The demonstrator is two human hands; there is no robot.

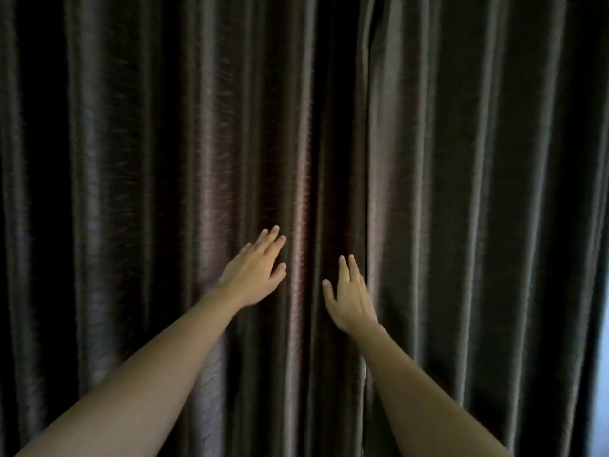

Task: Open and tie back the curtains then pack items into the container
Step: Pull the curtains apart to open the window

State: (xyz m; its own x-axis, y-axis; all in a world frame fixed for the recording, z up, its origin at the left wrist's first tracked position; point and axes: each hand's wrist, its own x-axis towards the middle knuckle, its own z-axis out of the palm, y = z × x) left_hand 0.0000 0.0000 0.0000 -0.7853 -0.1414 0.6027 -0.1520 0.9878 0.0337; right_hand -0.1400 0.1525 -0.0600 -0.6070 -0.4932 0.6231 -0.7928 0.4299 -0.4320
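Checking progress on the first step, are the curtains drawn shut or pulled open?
Shut. The dark curtains hang across the whole view, panels meeting near the middle; left hand and right hand, both open, reach toward them.

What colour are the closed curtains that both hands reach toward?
Dark brown with a slight sheen, plain, hanging in vertical folds. The curtains show in the head view, the only one.
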